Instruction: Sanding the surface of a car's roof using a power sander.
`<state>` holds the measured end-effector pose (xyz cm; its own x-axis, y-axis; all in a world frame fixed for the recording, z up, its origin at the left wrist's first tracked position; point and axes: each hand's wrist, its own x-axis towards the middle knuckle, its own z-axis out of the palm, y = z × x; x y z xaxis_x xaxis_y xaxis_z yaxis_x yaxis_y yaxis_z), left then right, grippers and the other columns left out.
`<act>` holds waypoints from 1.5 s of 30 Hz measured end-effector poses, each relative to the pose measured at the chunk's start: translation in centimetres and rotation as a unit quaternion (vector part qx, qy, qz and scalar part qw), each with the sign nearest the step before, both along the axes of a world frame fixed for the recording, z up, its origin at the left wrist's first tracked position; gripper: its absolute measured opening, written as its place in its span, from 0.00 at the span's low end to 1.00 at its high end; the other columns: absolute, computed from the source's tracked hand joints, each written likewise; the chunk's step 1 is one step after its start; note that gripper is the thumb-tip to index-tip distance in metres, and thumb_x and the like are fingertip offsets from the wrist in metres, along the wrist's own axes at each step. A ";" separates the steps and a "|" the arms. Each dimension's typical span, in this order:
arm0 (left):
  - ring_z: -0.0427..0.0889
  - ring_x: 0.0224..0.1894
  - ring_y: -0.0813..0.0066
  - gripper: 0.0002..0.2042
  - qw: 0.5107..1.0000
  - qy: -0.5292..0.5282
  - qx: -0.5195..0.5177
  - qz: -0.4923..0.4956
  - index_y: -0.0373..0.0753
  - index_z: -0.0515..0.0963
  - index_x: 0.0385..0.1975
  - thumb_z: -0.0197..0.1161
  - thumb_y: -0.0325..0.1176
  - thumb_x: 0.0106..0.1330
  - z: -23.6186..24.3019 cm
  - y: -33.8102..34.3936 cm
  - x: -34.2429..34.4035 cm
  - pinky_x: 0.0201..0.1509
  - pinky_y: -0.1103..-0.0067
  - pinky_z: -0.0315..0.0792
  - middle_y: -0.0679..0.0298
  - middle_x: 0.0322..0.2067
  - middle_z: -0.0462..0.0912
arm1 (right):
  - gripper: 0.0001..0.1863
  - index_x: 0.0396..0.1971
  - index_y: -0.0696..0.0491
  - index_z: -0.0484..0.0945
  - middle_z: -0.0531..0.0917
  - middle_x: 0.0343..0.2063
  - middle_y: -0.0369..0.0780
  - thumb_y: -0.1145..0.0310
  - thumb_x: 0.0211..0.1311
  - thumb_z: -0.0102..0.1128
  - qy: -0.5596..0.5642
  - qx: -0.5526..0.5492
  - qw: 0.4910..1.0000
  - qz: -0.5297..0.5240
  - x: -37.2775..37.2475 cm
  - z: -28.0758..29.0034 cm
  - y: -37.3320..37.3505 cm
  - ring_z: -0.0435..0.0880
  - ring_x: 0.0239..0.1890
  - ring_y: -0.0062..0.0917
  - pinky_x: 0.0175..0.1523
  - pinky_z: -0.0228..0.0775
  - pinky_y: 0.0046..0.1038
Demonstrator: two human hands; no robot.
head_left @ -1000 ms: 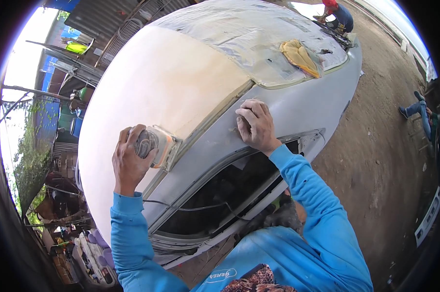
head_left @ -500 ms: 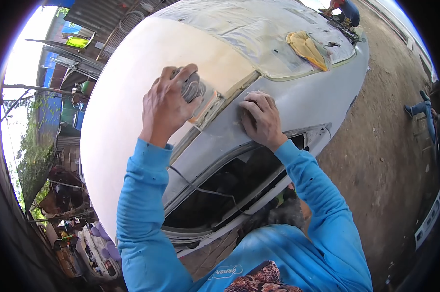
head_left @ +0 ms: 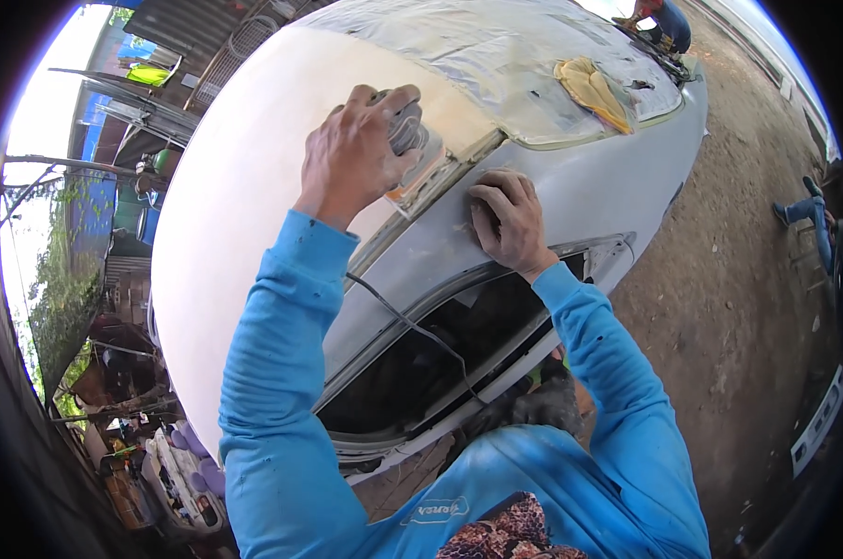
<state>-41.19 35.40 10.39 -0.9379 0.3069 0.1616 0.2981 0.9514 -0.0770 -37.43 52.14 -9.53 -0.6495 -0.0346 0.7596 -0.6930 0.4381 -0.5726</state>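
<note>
Left side: corrugated metal sheet (head_left: 174, 37) up top, round wire guard (head_left: 253, 37) beside it, neon-yellow cloth (head_left: 148, 74) below. Green rounded tank (head_left: 167, 161), blue drum (head_left: 148, 224) under it. Dark mesh netting (head_left: 67, 298) hangs at far left. Lower left: clutter, purple rounded items (head_left: 198, 456). Right: bare dirt ground (head_left: 692, 317), white panel with cutouts (head_left: 819, 424), person's legs in blue jeans (head_left: 799, 211). Top right: another person in dark blue (head_left: 673, 28), partly cut off.

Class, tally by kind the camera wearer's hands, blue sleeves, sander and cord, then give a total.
Hands (left hand, right hand): 2
Blue sleeves (left sleeve, right sleeve): 2
Sander: 1
Cord: 1
Total: 6
</note>
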 end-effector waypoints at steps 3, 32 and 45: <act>0.85 0.49 0.56 0.30 1.000 0.013 0.019 0.014 0.52 0.78 0.57 0.77 0.36 0.50 0.6 -3.3 3.4 0.52 0.64 0.81 0.60 0.50 0.81 | 0.10 0.39 0.53 0.81 0.80 0.42 0.41 0.74 0.56 0.65 0.010 0.006 1.000 -0.011 0.0 0.0 -0.2 0.79 0.51 0.41 0.60 0.70 0.42; 0.85 0.48 0.56 0.32 0.999 0.027 -0.010 0.017 0.54 0.77 0.61 0.76 0.42 0.52 -0.6 -0.3 -3.4 0.51 0.62 0.81 0.61 0.48 0.82 | 0.11 0.39 0.53 0.80 0.80 0.42 0.40 0.74 0.54 0.66 0.011 0.001 1.000 -0.006 -0.1 0.0 -0.1 0.79 0.49 0.40 0.60 0.70 0.42; 0.84 0.50 0.55 0.31 0.990 0.027 0.025 0.134 0.54 0.76 0.59 0.77 0.37 0.52 0.9 -5.3 4.7 0.51 0.63 0.81 0.58 0.48 0.80 | 0.10 0.38 0.53 0.80 0.79 0.42 0.41 0.74 0.55 0.65 -0.004 0.010 1.000 -0.010 0.0 0.4 -0.2 0.78 0.51 0.40 0.61 0.70 0.43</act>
<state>-36.48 30.12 11.29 -0.9742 0.0389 0.2224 0.0315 0.9988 -0.0370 -37.44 51.99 -9.11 -0.6555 -0.0366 0.7543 -0.6798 0.4637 -0.5683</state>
